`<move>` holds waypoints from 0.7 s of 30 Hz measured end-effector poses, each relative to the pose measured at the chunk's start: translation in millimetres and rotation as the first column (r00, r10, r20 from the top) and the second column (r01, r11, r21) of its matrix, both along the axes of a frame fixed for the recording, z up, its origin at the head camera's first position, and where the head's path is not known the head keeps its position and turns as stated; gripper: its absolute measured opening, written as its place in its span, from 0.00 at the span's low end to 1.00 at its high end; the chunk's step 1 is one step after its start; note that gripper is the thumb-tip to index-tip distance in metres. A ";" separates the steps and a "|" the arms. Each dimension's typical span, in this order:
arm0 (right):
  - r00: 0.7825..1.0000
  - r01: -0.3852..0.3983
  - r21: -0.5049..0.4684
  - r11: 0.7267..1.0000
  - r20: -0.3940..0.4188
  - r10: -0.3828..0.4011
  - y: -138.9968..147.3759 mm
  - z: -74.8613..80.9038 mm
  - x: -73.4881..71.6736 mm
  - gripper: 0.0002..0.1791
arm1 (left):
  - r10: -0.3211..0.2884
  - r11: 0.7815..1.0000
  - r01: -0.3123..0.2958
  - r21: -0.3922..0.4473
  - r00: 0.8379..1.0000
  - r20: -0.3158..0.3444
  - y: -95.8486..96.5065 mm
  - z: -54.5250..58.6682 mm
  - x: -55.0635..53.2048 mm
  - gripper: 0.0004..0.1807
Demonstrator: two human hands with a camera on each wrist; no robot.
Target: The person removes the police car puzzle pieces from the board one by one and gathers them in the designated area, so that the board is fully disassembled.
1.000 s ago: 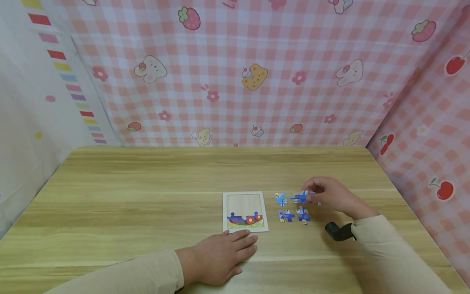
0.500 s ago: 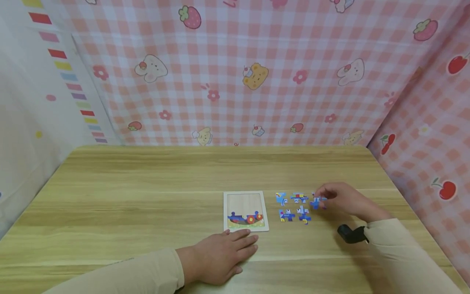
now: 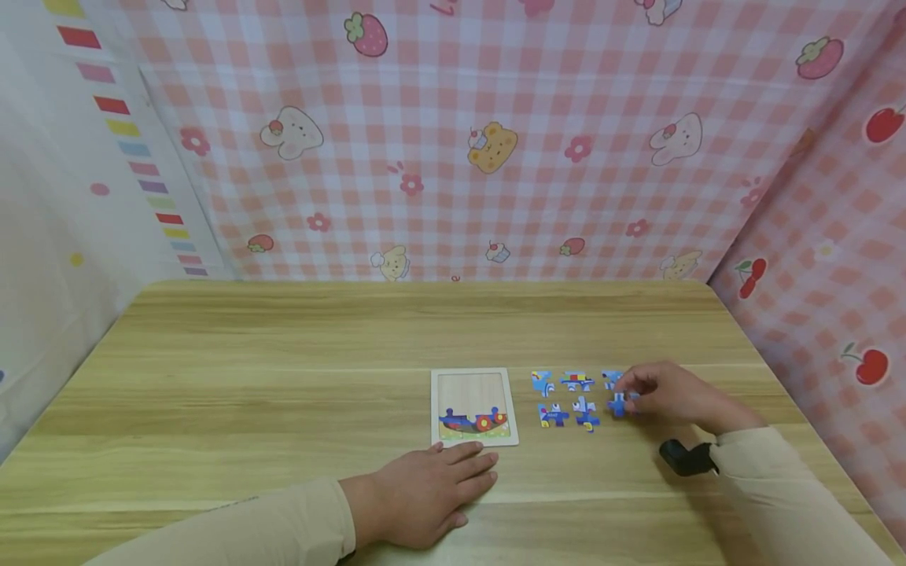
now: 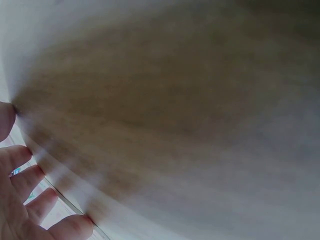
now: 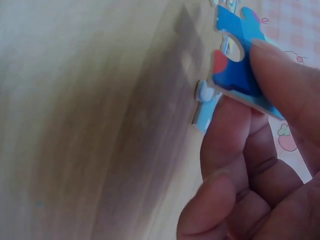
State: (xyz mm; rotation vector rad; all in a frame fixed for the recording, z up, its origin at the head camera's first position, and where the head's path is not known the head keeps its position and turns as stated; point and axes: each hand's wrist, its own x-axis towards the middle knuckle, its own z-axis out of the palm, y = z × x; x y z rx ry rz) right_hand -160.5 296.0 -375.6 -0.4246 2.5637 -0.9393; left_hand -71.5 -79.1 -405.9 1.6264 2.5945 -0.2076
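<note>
My right hand [image 3: 661, 395] pinches a blue jigsaw puzzle piece [image 5: 237, 70] between thumb and fingers, close over the table at the right of the loose pieces. In the right wrist view this piece has a round notch and a red patch at one corner. My left hand [image 3: 425, 497] lies palm down with fingers spread, fingertips at the near edge of the wooden puzzle tray [image 3: 435, 405]. Along the tray's bottom, fitted pieces [image 3: 470, 424] show red wheels and a yellow-green ground; bare wood shows above them. The left wrist view shows the left fingers [image 4: 42, 205] against the blurred tabletop.
Between tray and right hand lie several loose puzzle pieces [image 3: 576, 381] in two rows. A piece [image 3: 611, 379] sits just behind the right fingertips. A black strap-like part [image 3: 685, 457] juts from the right sleeve. Patterned cloth [image 3: 425, 157] hangs behind the wooden table [image 3: 283, 354].
My right hand has carried the blue puzzle piece right and toward me, from over the back row to the front row's right end. The left hand has stayed put.
</note>
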 end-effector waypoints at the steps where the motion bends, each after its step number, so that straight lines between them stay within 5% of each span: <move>1: 1.000 0.002 0.002 1.000 0.009 -0.002 0.4 -0.6 0.1 0.09 | -0.002 1.000 0.002 0.002 1.000 -0.007 -0.1 0.1 0.2 0.29; 9: 0.997 -0.010 -0.060 0.998 0.076 0.014 3.0 -4.6 1.8 0.09 | -0.001 1.000 0.001 0.002 1.000 -0.010 -0.1 0.8 0.7 0.29; 21: 0.997 -0.060 -0.068 0.996 0.038 0.062 4.5 -11.3 0.7 0.09 | 0.016 1.000 -0.016 -0.008 1.000 0.018 0.1 0.3 0.1 0.30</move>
